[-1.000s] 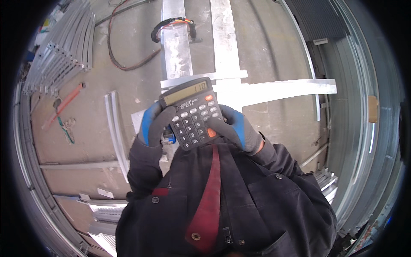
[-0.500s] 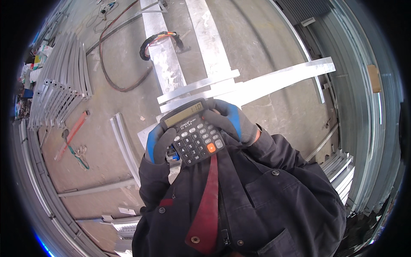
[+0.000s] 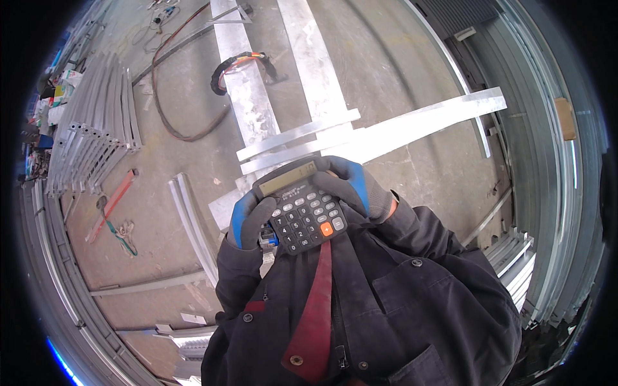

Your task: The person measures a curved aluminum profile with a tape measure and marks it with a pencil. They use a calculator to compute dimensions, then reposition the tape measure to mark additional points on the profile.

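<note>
A black desk calculator [image 3: 297, 222] with an orange key is held in front of my chest, its display tilted up toward me. My left hand [image 3: 252, 215], in a grey and blue work glove, grips its left edge, thumb along the front near the upper keys. My right hand [image 3: 353, 186], gloved the same way, holds its upper right corner with the thumb over the front beside the display. The fingers behind the calculator are hidden. Just below my left hand shows a small blue and grey object [image 3: 268, 239], partly covered, whose kind I cannot make out.
Long metal bars [image 3: 254, 96] lie ahead on the concrete floor, with shorter pieces [image 3: 299, 134] across them. A dark hose [image 3: 158, 106] curves at the left, near stacked metal frames [image 3: 96, 125]. A red bar [image 3: 116, 199] lies nearer. Long profiles [image 3: 553, 212] line the right side.
Both hands and the calculator have shifted slightly right and down in the picture. My right thumb has moved off the upper keys toward the calculator's right edge. The grip stays.
</note>
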Demonstrator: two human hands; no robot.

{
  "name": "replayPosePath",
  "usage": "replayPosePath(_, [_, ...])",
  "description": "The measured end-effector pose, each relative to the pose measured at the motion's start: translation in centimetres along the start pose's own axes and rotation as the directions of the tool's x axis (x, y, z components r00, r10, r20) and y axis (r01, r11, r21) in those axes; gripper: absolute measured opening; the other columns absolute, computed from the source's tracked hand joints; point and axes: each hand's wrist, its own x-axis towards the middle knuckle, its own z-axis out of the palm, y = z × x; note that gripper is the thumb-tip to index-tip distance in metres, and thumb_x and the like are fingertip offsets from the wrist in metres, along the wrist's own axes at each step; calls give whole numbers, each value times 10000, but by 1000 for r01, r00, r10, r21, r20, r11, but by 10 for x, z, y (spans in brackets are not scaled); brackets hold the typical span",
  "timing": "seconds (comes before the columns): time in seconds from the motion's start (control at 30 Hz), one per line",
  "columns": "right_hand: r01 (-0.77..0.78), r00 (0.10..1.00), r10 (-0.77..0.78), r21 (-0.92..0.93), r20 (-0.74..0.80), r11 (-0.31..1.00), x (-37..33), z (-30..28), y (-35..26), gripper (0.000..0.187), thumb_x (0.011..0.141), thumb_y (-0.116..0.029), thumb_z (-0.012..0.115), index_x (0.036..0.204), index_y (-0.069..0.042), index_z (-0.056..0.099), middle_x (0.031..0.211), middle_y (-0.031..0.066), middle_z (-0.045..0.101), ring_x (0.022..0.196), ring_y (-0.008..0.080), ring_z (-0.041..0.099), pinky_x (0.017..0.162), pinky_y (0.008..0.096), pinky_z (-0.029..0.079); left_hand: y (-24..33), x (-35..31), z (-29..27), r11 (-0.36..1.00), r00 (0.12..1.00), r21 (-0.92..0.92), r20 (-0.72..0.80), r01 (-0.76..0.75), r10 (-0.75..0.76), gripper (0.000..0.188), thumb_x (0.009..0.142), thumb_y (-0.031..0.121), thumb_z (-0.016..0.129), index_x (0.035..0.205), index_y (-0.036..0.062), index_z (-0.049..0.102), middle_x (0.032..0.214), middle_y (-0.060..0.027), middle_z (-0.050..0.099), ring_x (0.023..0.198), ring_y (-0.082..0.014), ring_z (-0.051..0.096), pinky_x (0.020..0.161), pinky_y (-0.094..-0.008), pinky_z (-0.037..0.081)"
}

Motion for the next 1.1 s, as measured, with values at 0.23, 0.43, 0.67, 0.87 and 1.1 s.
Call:
replayPosePath(0.23, [70, 997, -67, -98, 37, 993, -4, -4, 11, 370, 1043, -249, 672, 1270, 43, 674, 1075, 45, 714, 953, 80, 657, 838, 254, 562, -1, -1, -1, 999, 999, 30, 5, 33, -33, 530, 1023, 208, 555, 1476, -67, 544, 1360, -123, 650, 1220, -182, 622, 1063, -323, 491])
replayPosePath(0.43, [-11, 997, 15, -51, 72, 999, -15, -11, 6, 323, 1046, -141, 619, 1321, 28, 626, 1247, 160, 662, 1079, 206, 681, 929, 331, 571, -8, 4, 3, 996, 999, 82, 8, 32, -33, 516, 1036, 222, 539, 1462, -68, 559, 1357, -116, 653, 1230, -180, 611, 1080, -325, 476])
replayPosePath(0.67, [-332, 943, 324, 214, 69, 919, -16, -9, -8, 389, 1064, -121, 551, 1397, 78, 586, 1310, 162, 672, 1127, 161, 675, 985, 320, 558, -14, 3, 2, 994, 998, 86, 20, 60, -62, 518, 1050, 225, 528, 1486, -54, 544, 1375, -111, 644, 1250, -174, 599, 1097, -328, 464])
replayPosePath(0.87, [-343, 939, 329, 349, 102, 872, -24, -15, 2, 424, 1053, -132, 601, 1428, 60, 559, 1295, 181, 670, 1084, 191, 698, 939, 317, 569, -23, 6, -2, 994, 997, 92, 33, 66, -69, 513, 1061, 235, 524, 1486, -52, 542, 1381, -112, 641, 1265, -170, 592, 1107, -327, 454])
replayPosePath(1.1, [313, 943, -255, -304, 215, 900, -30, -32, 15, 462, 1029, -130, 662, 1440, 41, 541, 1287, 244, 648, 1027, 279, 713, 858, 335, 583, -24, 4, 5, 994, 998, 99, 26, 55, -58, 528, 1069, 249, 524, 1492, -67, 524, 1392, -120, 639, 1279, -184, 590, 1112, -329, 451])
